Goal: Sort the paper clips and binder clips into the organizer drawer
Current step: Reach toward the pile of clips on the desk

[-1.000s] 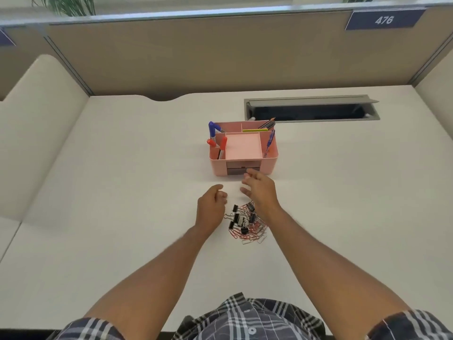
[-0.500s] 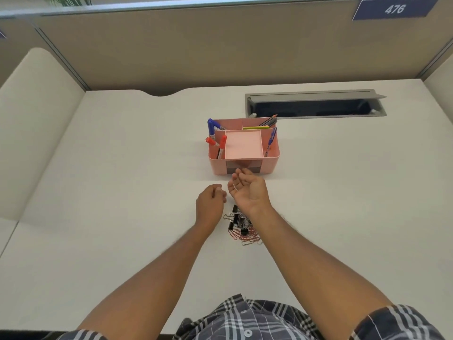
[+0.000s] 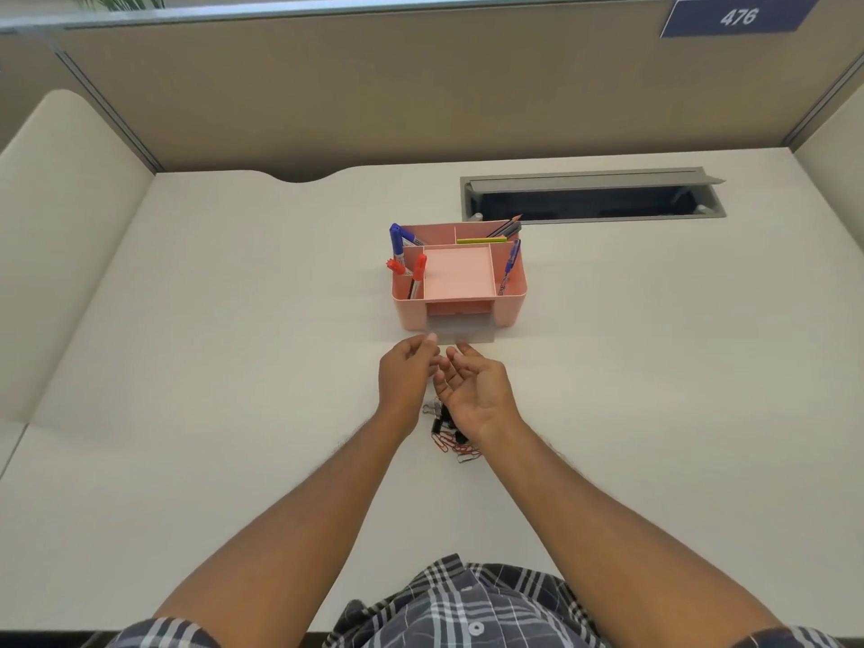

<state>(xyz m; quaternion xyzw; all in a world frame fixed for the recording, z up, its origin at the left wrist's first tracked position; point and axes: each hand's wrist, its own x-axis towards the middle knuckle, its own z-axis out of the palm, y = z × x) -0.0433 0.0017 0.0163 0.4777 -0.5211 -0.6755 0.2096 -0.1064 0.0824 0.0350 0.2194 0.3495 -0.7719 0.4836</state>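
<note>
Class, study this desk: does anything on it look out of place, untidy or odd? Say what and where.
Yes. A tangled heap of paper clips and binder clips lies loose on the desk, partly hidden under the right hand. The pink organizer has its translucent drawer pulled out. Nothing looks damaged.

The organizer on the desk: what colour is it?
Pink organizer, seen in the head view.
</note>
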